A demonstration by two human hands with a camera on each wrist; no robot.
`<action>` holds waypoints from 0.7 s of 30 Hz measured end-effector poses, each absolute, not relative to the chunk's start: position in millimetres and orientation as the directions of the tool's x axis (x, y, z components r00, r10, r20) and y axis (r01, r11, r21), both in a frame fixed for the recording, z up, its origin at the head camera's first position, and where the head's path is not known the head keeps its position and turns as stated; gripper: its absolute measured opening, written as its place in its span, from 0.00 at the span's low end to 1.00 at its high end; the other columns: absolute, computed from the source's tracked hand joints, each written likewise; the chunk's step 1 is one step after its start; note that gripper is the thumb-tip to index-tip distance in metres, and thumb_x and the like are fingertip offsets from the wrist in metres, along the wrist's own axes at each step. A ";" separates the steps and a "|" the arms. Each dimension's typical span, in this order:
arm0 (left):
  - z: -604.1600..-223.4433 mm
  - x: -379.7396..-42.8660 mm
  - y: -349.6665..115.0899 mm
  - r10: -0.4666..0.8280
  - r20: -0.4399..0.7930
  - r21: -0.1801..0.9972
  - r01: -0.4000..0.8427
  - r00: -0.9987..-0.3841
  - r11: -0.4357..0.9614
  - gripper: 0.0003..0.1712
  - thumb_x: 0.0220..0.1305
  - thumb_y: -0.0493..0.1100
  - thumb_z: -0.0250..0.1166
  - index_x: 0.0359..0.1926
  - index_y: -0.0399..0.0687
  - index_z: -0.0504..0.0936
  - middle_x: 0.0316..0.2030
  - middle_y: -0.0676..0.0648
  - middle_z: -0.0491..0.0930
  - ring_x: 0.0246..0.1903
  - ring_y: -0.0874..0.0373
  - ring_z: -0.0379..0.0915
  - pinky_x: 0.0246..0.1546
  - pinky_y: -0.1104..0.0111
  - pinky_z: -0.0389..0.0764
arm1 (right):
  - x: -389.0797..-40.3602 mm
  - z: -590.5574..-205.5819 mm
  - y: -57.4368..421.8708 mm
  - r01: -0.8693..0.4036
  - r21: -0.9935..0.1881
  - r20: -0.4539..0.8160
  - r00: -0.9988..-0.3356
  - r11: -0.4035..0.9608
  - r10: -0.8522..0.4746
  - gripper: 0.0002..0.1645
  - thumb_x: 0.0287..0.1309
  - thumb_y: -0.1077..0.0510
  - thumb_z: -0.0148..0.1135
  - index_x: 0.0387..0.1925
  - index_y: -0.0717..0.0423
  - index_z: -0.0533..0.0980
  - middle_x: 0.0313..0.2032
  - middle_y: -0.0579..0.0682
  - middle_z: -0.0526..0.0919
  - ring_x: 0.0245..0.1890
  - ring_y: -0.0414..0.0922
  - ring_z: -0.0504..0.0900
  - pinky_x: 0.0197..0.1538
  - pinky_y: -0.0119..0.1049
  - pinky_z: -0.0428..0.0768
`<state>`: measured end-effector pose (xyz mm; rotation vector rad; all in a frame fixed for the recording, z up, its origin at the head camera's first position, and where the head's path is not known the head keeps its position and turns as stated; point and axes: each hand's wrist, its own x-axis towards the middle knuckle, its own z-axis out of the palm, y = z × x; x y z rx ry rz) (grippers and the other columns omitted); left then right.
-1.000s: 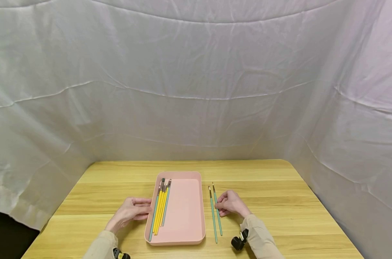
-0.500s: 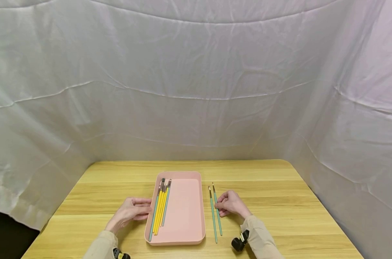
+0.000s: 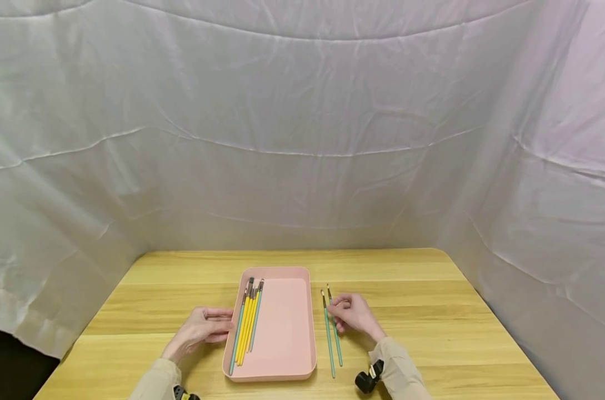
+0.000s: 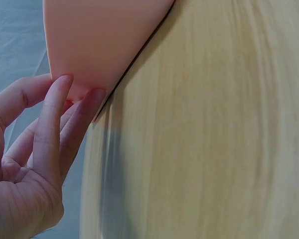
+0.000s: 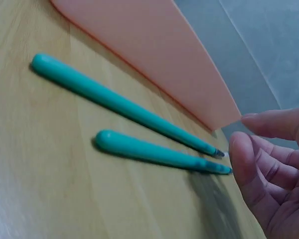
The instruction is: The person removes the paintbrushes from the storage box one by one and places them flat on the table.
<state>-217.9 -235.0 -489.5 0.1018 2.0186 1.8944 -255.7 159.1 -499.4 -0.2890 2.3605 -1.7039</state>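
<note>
Left hand [image 4: 44,159] against pink tray [image 4: 99,45]

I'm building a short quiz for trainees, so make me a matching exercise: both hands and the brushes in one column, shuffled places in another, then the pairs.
1. Left hand
2. Right hand
3. Yellow brushes
4. Loose teal brushes

A. Lying on the table, beside the tray
B. Touching the tray's left wall
C. Close to the brushes outside the tray
D. Inside the tray

Pairs: 1-B, 2-C, 3-D, 4-A
</note>
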 end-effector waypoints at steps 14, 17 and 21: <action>-489.9 -217.0 -235.0 0.304 -0.214 0.976 -0.194 -0.928 0.093 0.35 0.62 0.32 0.69 0.64 0.17 0.66 0.51 0.31 0.84 0.39 0.61 0.86 0.43 0.68 0.91 | -250.9 -482.0 140.1 -0.025 -0.994 -0.013 -0.940 0.107 -0.342 0.20 0.66 0.64 0.61 0.49 0.80 0.72 0.25 0.52 0.83 0.21 0.38 0.83 0.29 0.31 0.89; -489.8 -217.2 -235.2 0.306 -0.214 0.977 -0.195 -0.928 0.091 0.34 0.62 0.32 0.69 0.64 0.17 0.66 0.51 0.31 0.84 0.39 0.61 0.86 0.43 0.68 0.91 | -249.2 -477.4 135.0 -0.019 -0.996 -0.012 -0.943 0.089 -0.333 0.19 0.66 0.64 0.62 0.48 0.80 0.73 0.25 0.51 0.83 0.22 0.39 0.84 0.31 0.32 0.90; -489.4 -217.6 -235.4 0.310 -0.213 0.977 -0.195 -0.927 0.088 0.34 0.62 0.32 0.68 0.64 0.17 0.66 0.51 0.31 0.85 0.39 0.61 0.86 0.43 0.68 0.91 | -247.5 -472.8 128.2 -0.010 -0.998 -0.012 -0.944 0.066 -0.330 0.18 0.65 0.66 0.61 0.48 0.80 0.73 0.26 0.52 0.83 0.23 0.40 0.85 0.34 0.35 0.92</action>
